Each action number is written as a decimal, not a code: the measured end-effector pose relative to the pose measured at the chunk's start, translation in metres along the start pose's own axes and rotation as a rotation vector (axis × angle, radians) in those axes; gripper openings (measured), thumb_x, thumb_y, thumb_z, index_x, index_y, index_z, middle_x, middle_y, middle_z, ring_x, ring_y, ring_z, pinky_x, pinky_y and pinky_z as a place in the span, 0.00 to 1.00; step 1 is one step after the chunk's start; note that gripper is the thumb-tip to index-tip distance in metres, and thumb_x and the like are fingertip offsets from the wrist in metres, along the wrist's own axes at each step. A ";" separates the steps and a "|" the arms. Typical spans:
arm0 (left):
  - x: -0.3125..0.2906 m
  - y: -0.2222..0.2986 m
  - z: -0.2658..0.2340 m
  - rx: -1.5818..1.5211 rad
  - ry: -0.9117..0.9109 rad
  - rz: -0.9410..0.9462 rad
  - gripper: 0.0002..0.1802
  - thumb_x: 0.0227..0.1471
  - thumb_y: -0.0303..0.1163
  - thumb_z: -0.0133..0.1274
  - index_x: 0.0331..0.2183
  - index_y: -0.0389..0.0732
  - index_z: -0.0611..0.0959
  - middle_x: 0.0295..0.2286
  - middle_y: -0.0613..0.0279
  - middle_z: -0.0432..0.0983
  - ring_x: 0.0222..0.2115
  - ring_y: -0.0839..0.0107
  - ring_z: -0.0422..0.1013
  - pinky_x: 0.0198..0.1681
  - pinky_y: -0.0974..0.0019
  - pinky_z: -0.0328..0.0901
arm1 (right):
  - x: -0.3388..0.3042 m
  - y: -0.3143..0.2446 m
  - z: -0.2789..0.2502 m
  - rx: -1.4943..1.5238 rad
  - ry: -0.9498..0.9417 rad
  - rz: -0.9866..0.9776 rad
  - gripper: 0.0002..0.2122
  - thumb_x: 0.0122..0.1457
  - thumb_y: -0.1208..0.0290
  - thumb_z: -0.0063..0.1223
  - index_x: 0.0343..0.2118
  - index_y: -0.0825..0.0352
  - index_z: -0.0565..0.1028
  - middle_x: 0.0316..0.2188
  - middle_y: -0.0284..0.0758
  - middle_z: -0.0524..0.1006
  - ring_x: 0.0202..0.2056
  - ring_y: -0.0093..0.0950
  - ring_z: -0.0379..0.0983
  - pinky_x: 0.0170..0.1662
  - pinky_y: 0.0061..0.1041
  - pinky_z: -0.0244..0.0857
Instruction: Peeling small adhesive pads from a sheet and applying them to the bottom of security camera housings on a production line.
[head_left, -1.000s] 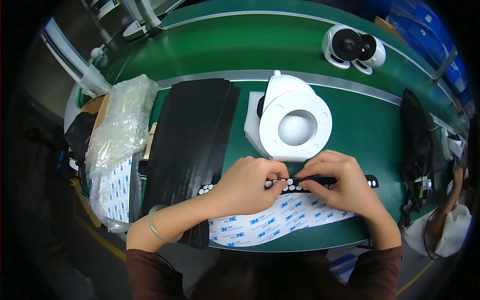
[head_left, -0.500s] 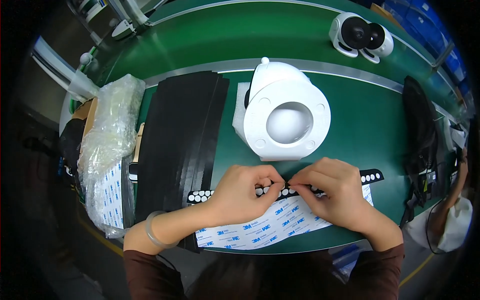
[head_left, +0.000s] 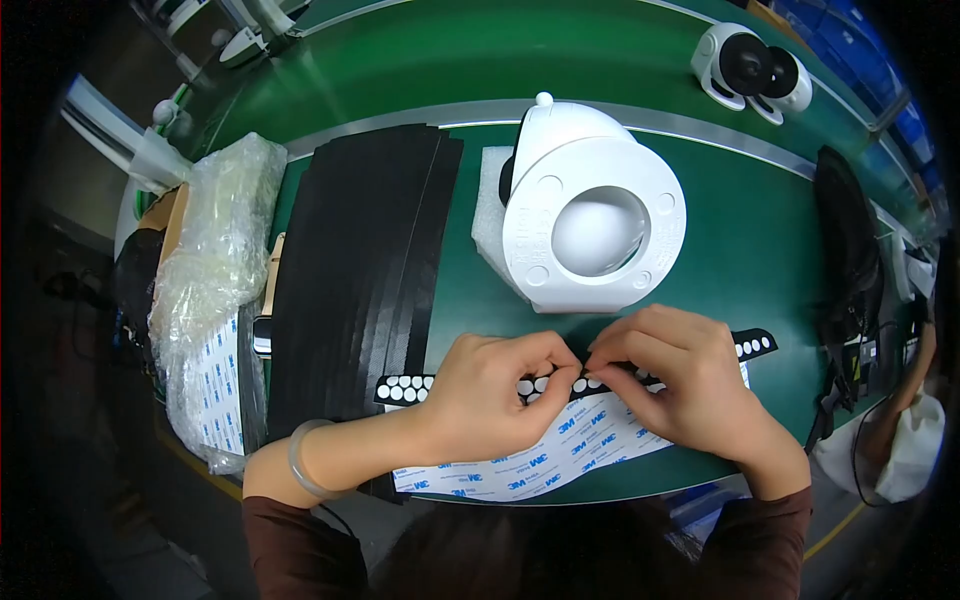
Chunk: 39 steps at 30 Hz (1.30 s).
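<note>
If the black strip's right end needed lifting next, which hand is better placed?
Probably the right hand: it's nearer the black strip's right end, which sticks out beyond it. The left hand is farther left.

I saw a pale, round bangle (head_left: 294, 460), the dark-brown left sleeve (head_left: 300, 550) near it, the matching right sleeve (head_left: 755, 545) well apart from it.

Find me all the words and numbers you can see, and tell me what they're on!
White sheet: big blue print, repeated all over; it's a brand mark, so I won't copy it.
Wrapped sheet at the left: similar blue print, too small to read.
White device: raised marks on its round base, too faint to read surely.
Black dotted strip: no words that I can see.
Anything else is too small or blurred.
</note>
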<state>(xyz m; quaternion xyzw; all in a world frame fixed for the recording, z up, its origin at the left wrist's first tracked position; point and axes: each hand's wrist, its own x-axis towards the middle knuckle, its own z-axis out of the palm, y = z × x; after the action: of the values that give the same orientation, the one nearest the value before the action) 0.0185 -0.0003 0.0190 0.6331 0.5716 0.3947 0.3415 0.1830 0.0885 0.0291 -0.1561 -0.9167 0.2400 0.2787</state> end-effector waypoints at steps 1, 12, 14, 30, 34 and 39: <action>-0.001 0.000 0.000 -0.002 -0.012 0.000 0.03 0.40 0.26 0.51 0.23 0.37 0.76 0.17 0.58 0.73 0.15 0.67 0.71 0.18 0.72 0.62 | 0.000 -0.001 -0.001 0.011 -0.028 0.022 0.05 0.37 0.77 0.56 0.19 0.64 0.72 0.20 0.29 0.72 0.20 0.27 0.68 0.22 0.24 0.61; -0.009 0.003 0.000 -0.001 0.080 -0.182 0.18 0.42 0.26 0.53 0.35 0.32 0.64 0.13 0.60 0.69 0.11 0.73 0.66 0.15 0.75 0.57 | 0.005 -0.005 -0.027 0.349 0.430 0.368 0.04 0.45 0.83 0.52 0.26 0.71 0.73 0.41 0.42 0.70 0.39 0.27 0.69 0.39 0.20 0.64; -0.010 -0.003 0.005 -0.038 0.138 -0.075 0.26 0.42 0.26 0.55 0.38 0.33 0.56 0.12 0.61 0.67 0.08 0.75 0.62 0.12 0.76 0.53 | 0.008 -0.005 -0.024 0.483 0.410 0.471 0.04 0.47 0.81 0.53 0.28 0.70 0.74 0.37 0.38 0.72 0.35 0.22 0.70 0.33 0.16 0.65; -0.010 -0.002 0.003 0.110 0.170 0.094 0.37 0.39 0.24 0.55 0.47 0.28 0.52 0.35 0.46 0.72 0.13 0.67 0.69 0.15 0.73 0.64 | 0.015 -0.006 -0.012 0.308 0.395 0.362 0.04 0.43 0.82 0.55 0.24 0.69 0.74 0.28 0.34 0.73 0.28 0.19 0.70 0.28 0.14 0.66; -0.010 -0.001 0.004 0.113 0.177 0.103 0.37 0.39 0.24 0.55 0.46 0.27 0.52 0.34 0.46 0.72 0.13 0.66 0.69 0.16 0.72 0.65 | 0.013 -0.003 -0.012 0.260 0.394 0.337 0.04 0.42 0.82 0.56 0.24 0.69 0.75 0.28 0.34 0.73 0.29 0.19 0.70 0.29 0.15 0.65; -0.010 -0.003 0.004 0.120 0.185 0.105 0.36 0.39 0.24 0.55 0.46 0.27 0.53 0.34 0.46 0.72 0.13 0.66 0.70 0.16 0.72 0.65 | 0.013 -0.005 -0.013 0.298 0.369 0.357 0.04 0.42 0.81 0.56 0.23 0.69 0.75 0.29 0.35 0.73 0.29 0.19 0.70 0.29 0.15 0.65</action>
<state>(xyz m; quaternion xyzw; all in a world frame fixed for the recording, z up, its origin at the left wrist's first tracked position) 0.0205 -0.0095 0.0139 0.6424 0.5892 0.4340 0.2277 0.1790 0.0945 0.0466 -0.3134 -0.7631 0.3847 0.4141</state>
